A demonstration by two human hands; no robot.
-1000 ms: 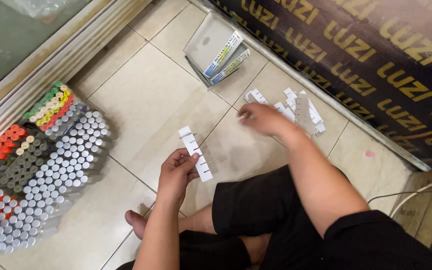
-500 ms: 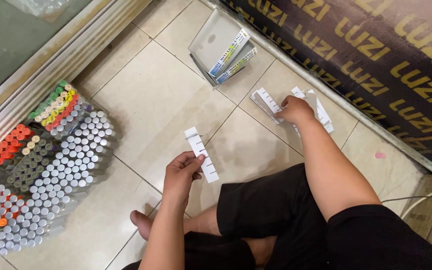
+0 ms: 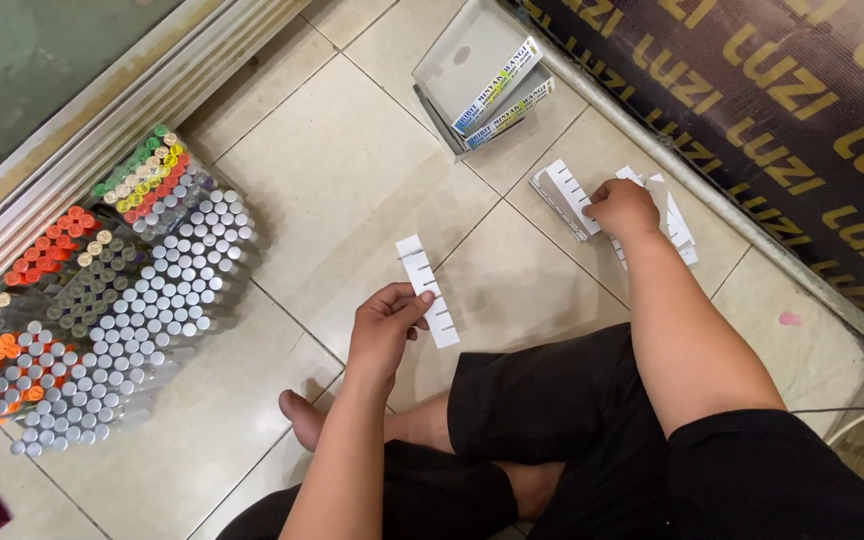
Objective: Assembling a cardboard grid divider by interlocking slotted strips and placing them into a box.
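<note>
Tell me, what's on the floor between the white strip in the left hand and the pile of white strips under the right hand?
Only bare floor tile with a grout line lies between the slotted white strip and the pile of white strips, in the head view.

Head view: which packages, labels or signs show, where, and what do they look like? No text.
Clear plastic box: top centre on the tiled floor, lid open, rectangular, greyish.
Label strips: inside that box, long and narrow, white with blue, green and yellow print.
Dark banner: upper right along the wall, black-brown with repeated gold lettering.
White slotted strip: centre, pinched in the left hand, plain, no print.
Stack of white slotted strips: right of centre, under the right hand.
</note>
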